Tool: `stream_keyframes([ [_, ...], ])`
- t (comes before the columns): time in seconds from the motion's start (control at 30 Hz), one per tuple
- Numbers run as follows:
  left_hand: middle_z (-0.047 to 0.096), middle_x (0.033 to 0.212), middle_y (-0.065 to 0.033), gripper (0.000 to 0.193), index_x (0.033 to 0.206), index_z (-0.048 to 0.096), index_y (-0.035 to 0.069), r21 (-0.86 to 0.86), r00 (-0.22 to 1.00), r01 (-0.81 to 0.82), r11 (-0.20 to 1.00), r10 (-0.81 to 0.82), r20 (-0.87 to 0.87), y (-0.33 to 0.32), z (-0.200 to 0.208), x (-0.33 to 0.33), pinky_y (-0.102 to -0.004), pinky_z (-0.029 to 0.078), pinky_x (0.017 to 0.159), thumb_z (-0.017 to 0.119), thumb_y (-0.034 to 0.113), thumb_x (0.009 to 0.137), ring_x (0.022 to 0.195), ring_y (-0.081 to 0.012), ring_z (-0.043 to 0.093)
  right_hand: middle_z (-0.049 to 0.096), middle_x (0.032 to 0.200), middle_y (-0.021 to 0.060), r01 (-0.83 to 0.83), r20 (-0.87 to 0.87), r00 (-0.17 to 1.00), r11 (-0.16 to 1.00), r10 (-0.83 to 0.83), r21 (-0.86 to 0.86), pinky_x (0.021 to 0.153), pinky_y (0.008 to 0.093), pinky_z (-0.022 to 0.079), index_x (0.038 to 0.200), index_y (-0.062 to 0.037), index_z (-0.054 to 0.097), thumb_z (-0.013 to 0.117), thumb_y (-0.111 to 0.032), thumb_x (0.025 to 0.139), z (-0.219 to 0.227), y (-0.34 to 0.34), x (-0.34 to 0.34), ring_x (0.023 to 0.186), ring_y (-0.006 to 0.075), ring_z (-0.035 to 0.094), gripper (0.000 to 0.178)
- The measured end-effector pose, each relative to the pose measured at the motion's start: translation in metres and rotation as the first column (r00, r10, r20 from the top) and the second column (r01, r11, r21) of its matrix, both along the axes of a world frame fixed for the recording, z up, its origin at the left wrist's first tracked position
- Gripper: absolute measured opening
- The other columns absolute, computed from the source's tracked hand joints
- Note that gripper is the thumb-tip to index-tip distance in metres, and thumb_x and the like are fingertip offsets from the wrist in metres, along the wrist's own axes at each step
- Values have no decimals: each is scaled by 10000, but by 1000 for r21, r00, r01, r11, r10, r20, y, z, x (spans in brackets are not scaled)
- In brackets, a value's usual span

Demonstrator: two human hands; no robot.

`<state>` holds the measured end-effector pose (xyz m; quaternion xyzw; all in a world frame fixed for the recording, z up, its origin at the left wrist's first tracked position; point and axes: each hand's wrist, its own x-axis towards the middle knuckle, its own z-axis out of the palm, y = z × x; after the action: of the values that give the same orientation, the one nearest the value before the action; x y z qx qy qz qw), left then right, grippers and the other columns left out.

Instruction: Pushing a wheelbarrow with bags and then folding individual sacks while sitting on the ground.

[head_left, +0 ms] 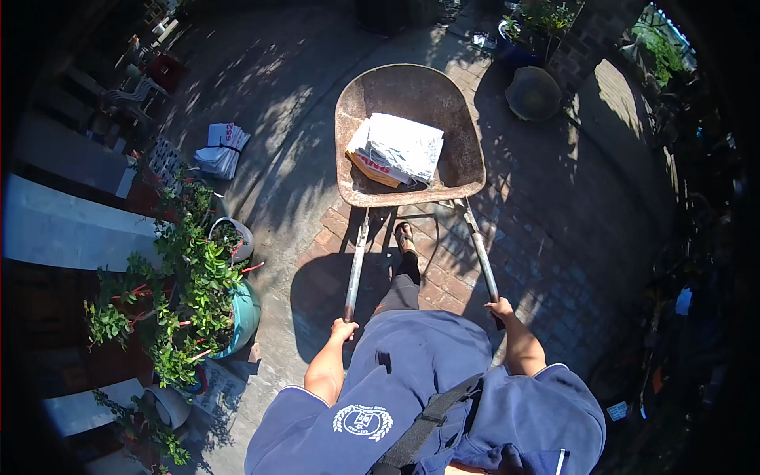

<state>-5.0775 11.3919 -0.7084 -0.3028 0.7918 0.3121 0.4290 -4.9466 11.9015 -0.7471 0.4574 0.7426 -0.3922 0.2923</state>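
A rusty metal wheelbarrow (pixel 467 150) stands on the brick paving in front of me, with a folded white sack (pixel 400 146) lying in its tub. My left hand (pixel 343 328) grips the end of the left handle (pixel 355 269). My right hand (pixel 500 309) grips the end of the right handle (pixel 480 253). Between the handles, one foot in a sandal (pixel 405 237) steps forward.
On my left stand potted green plants, among them a teal pot (pixel 245 317) and a pale pot (pixel 233 235). A stack of white bags (pixel 223 149) lies further left. A round basin (pixel 533 93) and a blue planter (pixel 513 49) sit ahead right by a brick pillar.
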Motion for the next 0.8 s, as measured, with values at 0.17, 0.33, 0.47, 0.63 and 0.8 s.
stream_keyframes([
  [0.17, 598, 594, -58, 231, 818, 582, 19, -82, 999, 19, 996, -16, 39, 65, 49, -101, -287, 457, 422, 695, 166, 680, 453, -127, 560, 569, 600, 64, 84, -43, 995, 996, -85, -15, 444, 317, 464, 747, -28, 529, 789, -208, 648, -5, 43, -100, 491, 165, 573, 331],
  [0.33, 590, 596, -67, 249, 800, 559, 12, -47, 1000, -15, 999, 16, 21, 83, 23, -190, -298, 467, 437, 699, 191, 699, 456, -133, 568, 539, 574, 49, 14, -80, 997, 999, -17, -36, 413, 305, 452, 723, -30, 500, 765, -231, 696, 1, 82, -198, 458, 155, 543, 334],
  [0.47, 604, 639, -74, 329, 899, 540, 9, -100, 999, -26, 995, 22, -43, 94, -2, -254, -303, 485, 482, 705, 205, 692, 489, -155, 587, 594, 660, 97, -30, -33, 999, 998, 28, -47, 476, 311, 486, 818, -9, 538, 773, -260, 687, -15, 101, -270, 539, 173, 598, 368],
  [0.63, 513, 1139, -264, 532, 1101, 471, 64, -119, 994, -105, 987, 107, 6, 134, -67, -329, -453, 425, 919, 697, 238, 653, 1089, -396, 512, 608, 747, 126, 95, 60, 995, 980, -85, -174, 583, 355, 494, 870, -2, 511, 741, -250, 724, -94, 140, -337, 630, 231, 609, 369],
  [0.8, 517, 1135, -270, 539, 1137, 441, 53, -143, 994, -86, 986, 74, -84, 199, -97, -383, -455, 406, 930, 667, 241, 685, 1115, -414, 481, 580, 927, 188, -249, 27, 968, 955, 248, 163, 726, 384, 477, 1137, -1, 348, 709, -200, 741, -165, 193, -362, 878, 302, 602, 572],
])
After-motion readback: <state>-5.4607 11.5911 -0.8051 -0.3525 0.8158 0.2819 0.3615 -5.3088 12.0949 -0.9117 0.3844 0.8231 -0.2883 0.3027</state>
